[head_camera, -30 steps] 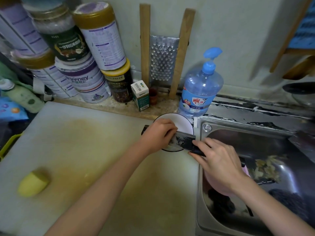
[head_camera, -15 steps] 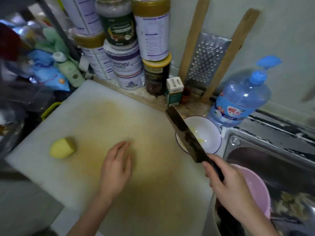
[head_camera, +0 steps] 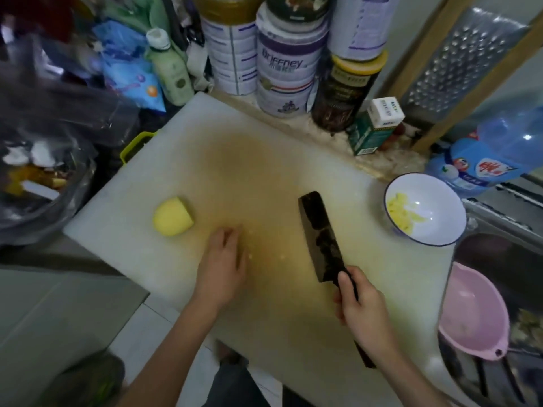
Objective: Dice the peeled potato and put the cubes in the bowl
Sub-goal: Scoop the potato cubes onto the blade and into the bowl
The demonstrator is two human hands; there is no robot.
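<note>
Peeled potato half lies just left of the left hand, fingers straight and empty; right hand grips the cleaver.

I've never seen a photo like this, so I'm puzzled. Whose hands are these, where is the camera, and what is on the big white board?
There is no machine here, just a person cooking. The camera sits on their head and looks down, so you see their own two arms. The right hand grips a dark knife by its handle. The left hand is open over the white cutting board, near a yellow piece of peeled potato but not touching it. By the board's far right corner stands a white bowl with small potato cubes inside. Tins stand behind the board.
</note>
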